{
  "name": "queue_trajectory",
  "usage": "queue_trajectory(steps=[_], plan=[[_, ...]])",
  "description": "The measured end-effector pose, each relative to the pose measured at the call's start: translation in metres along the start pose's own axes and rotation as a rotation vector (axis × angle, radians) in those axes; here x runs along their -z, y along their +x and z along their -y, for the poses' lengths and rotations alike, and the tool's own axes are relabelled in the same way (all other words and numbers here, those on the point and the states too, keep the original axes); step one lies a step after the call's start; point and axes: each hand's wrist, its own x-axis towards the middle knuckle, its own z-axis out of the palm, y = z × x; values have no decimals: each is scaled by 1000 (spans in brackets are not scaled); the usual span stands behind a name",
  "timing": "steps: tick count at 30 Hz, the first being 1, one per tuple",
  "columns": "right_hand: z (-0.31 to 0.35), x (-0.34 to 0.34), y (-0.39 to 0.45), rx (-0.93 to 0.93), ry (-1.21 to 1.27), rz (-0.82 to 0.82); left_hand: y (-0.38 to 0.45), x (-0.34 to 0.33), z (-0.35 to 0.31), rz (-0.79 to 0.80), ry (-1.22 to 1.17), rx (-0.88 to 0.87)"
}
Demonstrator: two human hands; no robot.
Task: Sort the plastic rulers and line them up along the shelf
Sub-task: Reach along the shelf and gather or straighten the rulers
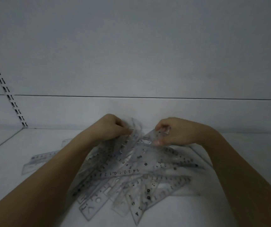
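Both hands reach into a heap of clear plastic rulers [131, 174] that lies on the white shelf [16, 185]. The left hand [110, 128] has its fingers curled, and they pinch the top ends of several rulers. The right hand [172, 131] pinches the top corner of a clear set square [157, 136] between thumb and fingertips. The two grips are near each other, at the far end of the heap.

From the fingers the heap spreads toward the person, below both hands. Most long axes run from the fingers back to the person, opened like a fan. I judge that the sorting is only starting and that the next move is to pull one piece free.

The pieces are thin, flat and transparent, with printed numbers and small holes. Some are straight strips, some triangles. A separate ruler [36, 161] lies flat to the left of the left hand, well apart.
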Motion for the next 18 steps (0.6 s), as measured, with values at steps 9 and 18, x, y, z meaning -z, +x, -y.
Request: queue_trajectory(steps=[9,18], plan=[[-16,7,-9,-27,64,-3,0,0,1,-53,-389,-62],[-17,8,-15,1,381,-142,-7,1,-10,-197,-541,-287]])
